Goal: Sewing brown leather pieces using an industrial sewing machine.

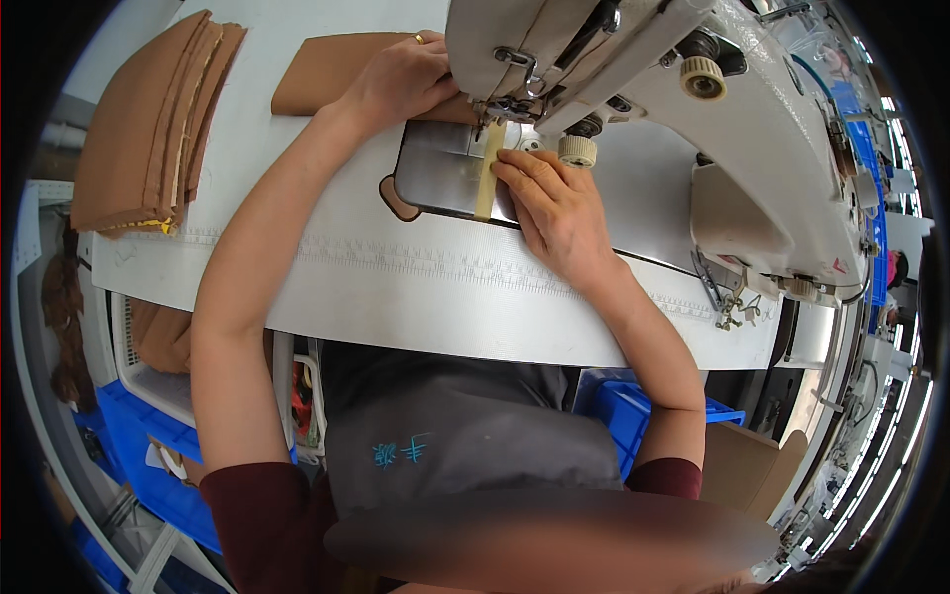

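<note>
A folded brown cloth piece [322, 74] lies on the sewing table, running under the head of the sewing machine [554, 59]. My left hand [406, 84], with a ring on one finger, bears down on this cloth with bent fingers; its fingertips are partly behind the machine head. From the needle area a pale yellow strip [486, 183] comes toward me across the metal needle plate [435, 173]. Thumb and fingers of my right hand [559, 203] pinch the strip's right edge, just in front of the presser foot.
A thick stack of brown cloth pieces [139, 129] sits at the table's left end. Tweezers [708, 280] and small metal parts [737, 310] lie at the right. Below the table are blue crates [158, 465] and a white basket [124, 346] holding brown cloth.
</note>
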Motion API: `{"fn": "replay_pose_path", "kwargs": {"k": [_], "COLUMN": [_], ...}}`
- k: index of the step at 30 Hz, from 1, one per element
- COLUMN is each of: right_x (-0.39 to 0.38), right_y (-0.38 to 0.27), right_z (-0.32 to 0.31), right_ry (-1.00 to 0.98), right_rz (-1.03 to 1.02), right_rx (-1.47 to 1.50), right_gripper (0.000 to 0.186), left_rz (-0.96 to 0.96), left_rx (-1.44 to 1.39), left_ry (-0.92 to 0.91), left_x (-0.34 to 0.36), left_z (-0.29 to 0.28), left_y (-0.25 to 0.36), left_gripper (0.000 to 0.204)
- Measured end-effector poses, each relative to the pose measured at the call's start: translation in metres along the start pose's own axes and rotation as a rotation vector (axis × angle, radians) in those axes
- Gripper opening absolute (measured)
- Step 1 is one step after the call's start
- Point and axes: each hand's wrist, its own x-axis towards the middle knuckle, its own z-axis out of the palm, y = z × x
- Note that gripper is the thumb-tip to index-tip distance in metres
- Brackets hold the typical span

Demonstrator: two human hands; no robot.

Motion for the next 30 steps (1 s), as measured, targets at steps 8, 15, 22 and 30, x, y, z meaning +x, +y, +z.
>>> {"fn": "replay_pose_path", "kwargs": {"k": [8, 15, 22, 30], "right_x": [0.003, 0.003, 0.003, 0.004], "right_y": [0.007, 0.01, 0.011, 0.011], "right_z": [0.001, 0.002, -0.001, -0.005], "right_ry": [0.026, 0.022, -0.003, 0.031], "right_rz": [0.017, 0.031, 0.029, 0.024], "right_rx": [0.011, 0.019, 0.071, 0.078], "right_gripper": [0.026, 0.025, 0.024, 0.024], "left_rz": [-0.002, 0.044, 0.002, -0.175], "left_rx": [0.055, 0.151, 0.101, -0.037], "left_ry": [0.287, 0.116, 0.162, -0.108], "left_x": [0.006, 0.001, -0.002, -0.026], "left_z": [0.004, -0.002, -0.013, -0.042], "left_y": [-0.014, -0.016, 0.008, -0.015], "left_gripper": [0.015, 0.011, 0.014, 0.023]}}
